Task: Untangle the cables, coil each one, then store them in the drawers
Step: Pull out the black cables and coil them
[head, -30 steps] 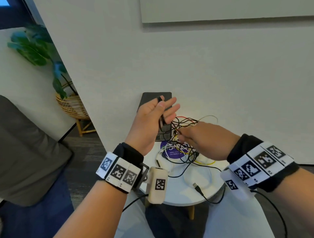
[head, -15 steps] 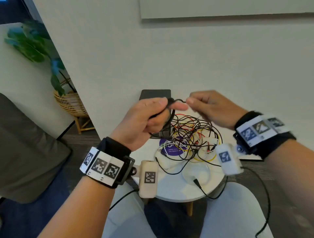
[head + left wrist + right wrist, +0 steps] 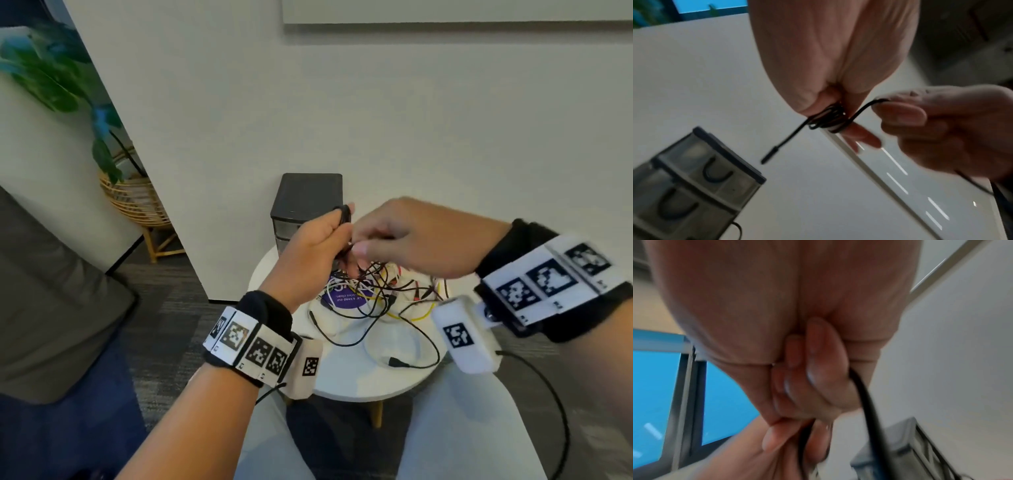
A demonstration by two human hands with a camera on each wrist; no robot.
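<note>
I am winding a black cable [image 3: 828, 118] round my left hand [image 3: 308, 253], its grip curled on several loops; my right hand [image 3: 407, 236] is pinching the free length. The tangle [image 3: 383, 291] is lying unsorted on the bench [image 3: 359, 383], drawers [image 3: 308, 205] shut: early stage.

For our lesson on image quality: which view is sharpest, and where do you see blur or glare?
Head view sharpest, cable tangle legible; left wrist view keeps the black cable fairly crisp, drawer unit smeared, streaky reflections on a glossy panel; right wrist view blurriest, the fingers soft.
</note>
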